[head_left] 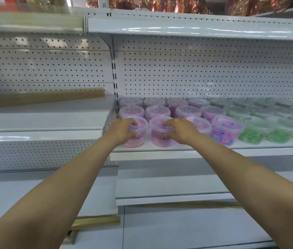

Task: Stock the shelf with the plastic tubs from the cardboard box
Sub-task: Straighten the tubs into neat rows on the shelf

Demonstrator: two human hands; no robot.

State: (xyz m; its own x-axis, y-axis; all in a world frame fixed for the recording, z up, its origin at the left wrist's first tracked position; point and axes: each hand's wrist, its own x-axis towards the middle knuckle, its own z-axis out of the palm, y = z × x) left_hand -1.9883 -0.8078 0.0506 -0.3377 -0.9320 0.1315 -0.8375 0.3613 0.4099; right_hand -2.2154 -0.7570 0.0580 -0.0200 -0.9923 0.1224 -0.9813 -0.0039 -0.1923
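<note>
Left hand (122,131) grips front-corner pink tub (136,139) — right hand (180,131) grips neighbouring pink tub (160,139); both tubs stand on shelf (214,147), front row.

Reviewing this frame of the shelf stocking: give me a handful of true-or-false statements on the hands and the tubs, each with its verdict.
1. The left hand grips the leftmost front-row pink tub. True.
2. The right hand is lifting a green tub. False: it grips the second pink tub, which stands on the shelf.
3. The green tubs stand right of the pink ones. True.
4. The tubs are stacked two high. False: they stand in a single layer, in rows.
5. The cardboard box is in view. False: none shows.
</note>
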